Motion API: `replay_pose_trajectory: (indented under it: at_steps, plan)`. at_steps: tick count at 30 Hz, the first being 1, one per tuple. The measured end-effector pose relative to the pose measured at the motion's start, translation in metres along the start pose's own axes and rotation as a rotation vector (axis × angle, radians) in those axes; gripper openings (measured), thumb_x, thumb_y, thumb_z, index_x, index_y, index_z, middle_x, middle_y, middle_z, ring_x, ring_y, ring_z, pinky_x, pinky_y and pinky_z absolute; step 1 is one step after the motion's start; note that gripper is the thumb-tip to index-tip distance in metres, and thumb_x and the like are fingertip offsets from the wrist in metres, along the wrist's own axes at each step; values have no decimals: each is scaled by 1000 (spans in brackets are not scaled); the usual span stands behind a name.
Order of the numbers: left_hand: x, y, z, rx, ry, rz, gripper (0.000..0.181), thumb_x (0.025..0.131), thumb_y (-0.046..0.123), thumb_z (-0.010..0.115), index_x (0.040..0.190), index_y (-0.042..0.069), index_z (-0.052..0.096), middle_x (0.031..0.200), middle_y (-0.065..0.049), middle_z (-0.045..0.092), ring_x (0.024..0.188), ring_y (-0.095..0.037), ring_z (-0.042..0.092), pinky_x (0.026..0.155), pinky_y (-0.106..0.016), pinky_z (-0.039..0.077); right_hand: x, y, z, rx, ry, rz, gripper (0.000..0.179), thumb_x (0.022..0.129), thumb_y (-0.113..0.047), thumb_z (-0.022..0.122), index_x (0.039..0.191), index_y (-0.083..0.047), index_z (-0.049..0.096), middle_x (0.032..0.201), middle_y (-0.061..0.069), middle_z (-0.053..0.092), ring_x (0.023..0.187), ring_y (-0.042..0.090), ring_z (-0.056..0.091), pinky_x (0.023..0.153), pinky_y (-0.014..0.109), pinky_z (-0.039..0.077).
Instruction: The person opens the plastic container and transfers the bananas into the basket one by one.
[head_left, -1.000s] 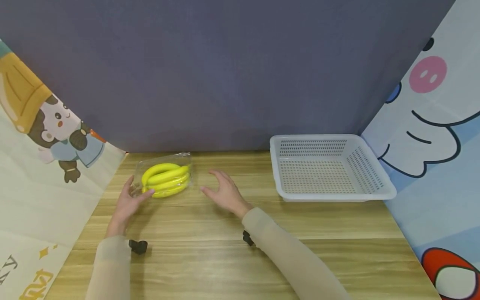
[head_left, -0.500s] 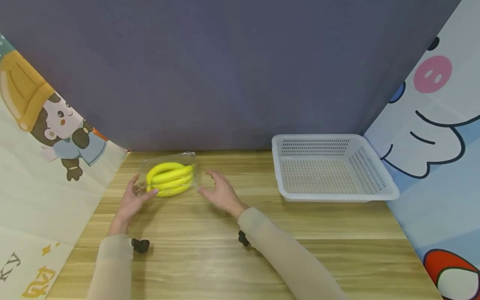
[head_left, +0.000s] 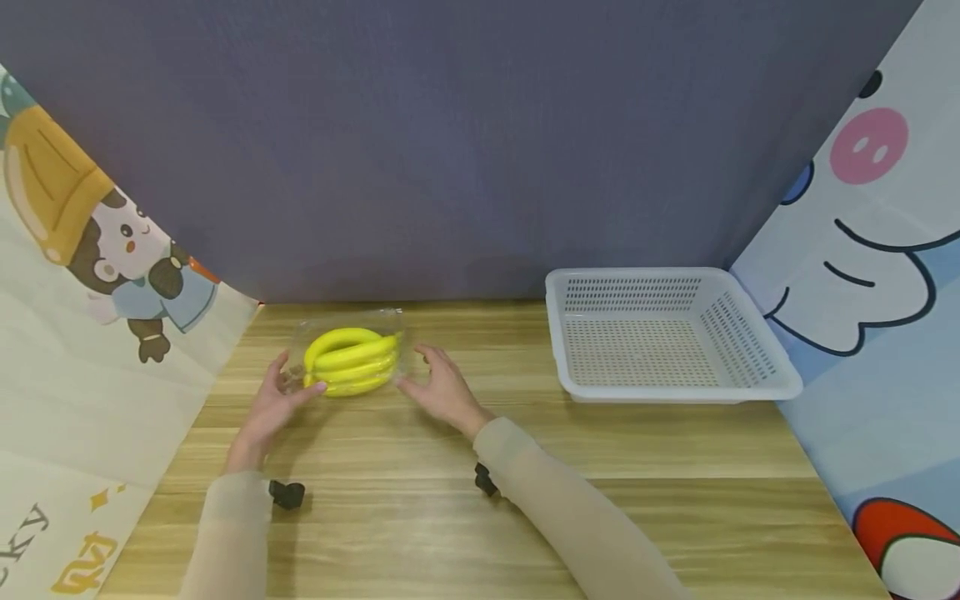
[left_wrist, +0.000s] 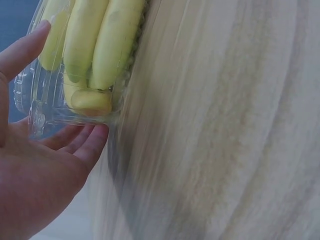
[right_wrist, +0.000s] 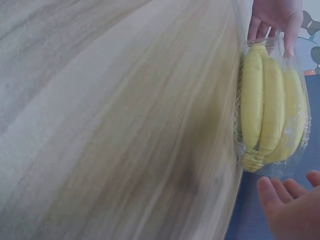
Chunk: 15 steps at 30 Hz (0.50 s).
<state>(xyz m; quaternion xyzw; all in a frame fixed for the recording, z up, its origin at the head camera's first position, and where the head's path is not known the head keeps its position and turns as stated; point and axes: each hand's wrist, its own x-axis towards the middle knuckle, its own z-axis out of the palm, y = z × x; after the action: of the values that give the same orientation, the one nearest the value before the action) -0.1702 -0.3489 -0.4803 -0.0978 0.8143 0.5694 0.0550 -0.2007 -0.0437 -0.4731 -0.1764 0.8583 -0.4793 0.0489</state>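
Note:
A clear plastic clamshell box (head_left: 348, 317) of yellow bananas (head_left: 352, 364) lies at the back left of the wooden table. My left hand (head_left: 270, 404) is at its left end. In the left wrist view its thumb overlaps the side of the box and its extended fingertips (left_wrist: 98, 134) meet the end wall. My right hand (head_left: 447, 390) is just off the other end, thumb and fingers spread. The right wrist view shows a narrow gap between its fingertips (right_wrist: 265, 184) and the plastic.
A white perforated basket (head_left: 675, 393) stands at the back right of the table (head_left: 420, 500). A dark panel (head_left: 480, 158) rises along the back edge. Cartoon-printed panels (head_left: 900, 333) border both sides. A small black device sits at each wrist.
The box of bananas has slid a little to the right along with my left hand. The gap between the box and my right hand has narrowed. The basket has stayed put.

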Motion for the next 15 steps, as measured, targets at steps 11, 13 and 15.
replay_pose_trajectory:
  at_steps: [11,13,15]
  plan:
    - [-2,0,5,6,-29,-5,111,82,34,74,152,29,-12,155,-26,-2,139,-45,14,108,-63,21,1,6,4,26,29,-1,73,85,-46,66,143,-9,41,139,7,47,120,29,51,96,40,46]
    - [-5,2,7,13,-34,-1,110,82,34,74,152,29,-11,155,-26,-1,139,-45,15,109,-62,21,1,7,5,29,32,-1,73,85,-46,66,142,-9,41,139,7,47,119,28,51,96,40,47]
    - [-6,4,9,8,-45,3,110,82,33,75,152,28,-10,155,-26,-1,139,-45,15,109,-62,22,0,8,6,32,33,0,72,85,-45,66,142,-9,41,138,6,47,119,27,51,96,39,47]
